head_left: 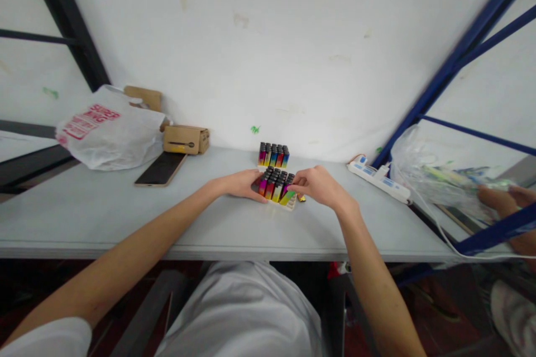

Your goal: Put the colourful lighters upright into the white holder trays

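A tray of several colourful lighters (275, 185) stands on the grey table (209, 217) in front of me. My left hand (239, 184) rests against the tray's left side, fingers curled round it. My right hand (317, 185) is at the tray's right side, fingers pinched on a tilted green-yellow lighter (287, 197) at the near right corner. A second full block of lighters (273, 155) stands just behind, near the wall, untouched.
A phone (160, 169) lies face up at the left, beside a small cardboard box (186, 139) and a white plastic bag (109, 131). A white power strip (379, 178) lies at the right. Another person's hands (502, 198) work at a clear bag (435, 170) beyond the blue frame.
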A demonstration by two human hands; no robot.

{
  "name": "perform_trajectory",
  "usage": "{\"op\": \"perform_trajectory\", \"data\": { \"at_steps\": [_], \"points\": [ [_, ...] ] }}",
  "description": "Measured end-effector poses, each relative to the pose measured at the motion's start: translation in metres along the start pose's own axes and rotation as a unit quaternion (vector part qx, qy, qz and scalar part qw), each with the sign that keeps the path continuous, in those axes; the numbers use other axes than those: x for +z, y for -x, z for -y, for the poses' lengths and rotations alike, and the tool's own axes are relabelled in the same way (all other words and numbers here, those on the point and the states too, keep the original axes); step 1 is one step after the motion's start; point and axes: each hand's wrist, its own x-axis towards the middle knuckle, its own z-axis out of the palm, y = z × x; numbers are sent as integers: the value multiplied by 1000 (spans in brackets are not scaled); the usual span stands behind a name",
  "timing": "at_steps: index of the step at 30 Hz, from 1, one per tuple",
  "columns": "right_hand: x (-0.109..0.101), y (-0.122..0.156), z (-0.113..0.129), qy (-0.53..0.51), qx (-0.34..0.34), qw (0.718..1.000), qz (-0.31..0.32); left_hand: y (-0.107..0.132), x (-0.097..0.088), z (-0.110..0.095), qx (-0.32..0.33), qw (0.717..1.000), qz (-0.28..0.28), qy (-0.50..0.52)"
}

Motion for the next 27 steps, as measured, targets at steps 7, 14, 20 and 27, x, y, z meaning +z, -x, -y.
{"op": "perform_trajectory", "data": {
  "at_steps": [7,14,20,27],
  "points": [
    [7,-1,6,-31,-3,999,25,0,-1,0,26,999,10,29],
    [20,-7,5,-4,-10,999,-30,0,0,3,26,999,0,28],
    [-5,2,-17,-123,-1,992,-31,0,0,3,40,998,1,44],
    [3,-12,-80,123,123,977,-127,2,-3,-1,-16,1000,11,8]
  ]
}}
